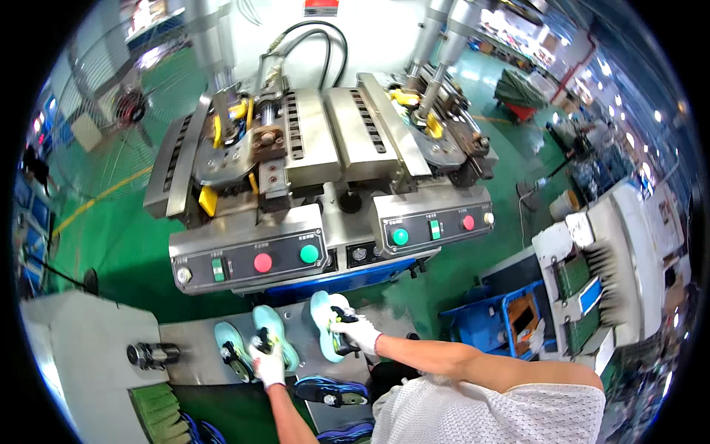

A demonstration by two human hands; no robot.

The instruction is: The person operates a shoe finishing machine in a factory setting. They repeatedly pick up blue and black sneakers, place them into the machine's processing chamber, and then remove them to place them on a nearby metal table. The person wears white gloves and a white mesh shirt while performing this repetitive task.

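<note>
- Three light-blue shoes (322, 314) lie at the lower centre of the frame, on a metal table (194, 337).
- The rightmost light-blue shoe is gripped near its opening by the gloved fingers of the right hand (360, 334).
- The gloved fingers of the left hand (268, 364) are bent over the middle light-blue shoe; whether they are closed firmly cannot be told.
- Caution: the middle shoe could be dropped or twisted if it is held only by its soft upper.
- Caution: the leftmost shoe could be knocked aside if the left hand is swung outward.
- Caution: a dark blue shoe (314, 388), placed just below, could be caught by either forearm if the arms are lowered.
- Caution: a glove could be pinched if fingers are placed inside the machine (312, 140) at the upper centre.
- A green belt (237, 403) is located below the table, at the lower left.
- A green floor (111, 248) is seen around the machine; a fan (132, 107) is positioned at the upper left, a blue bin (481, 329) at the right.
</note>
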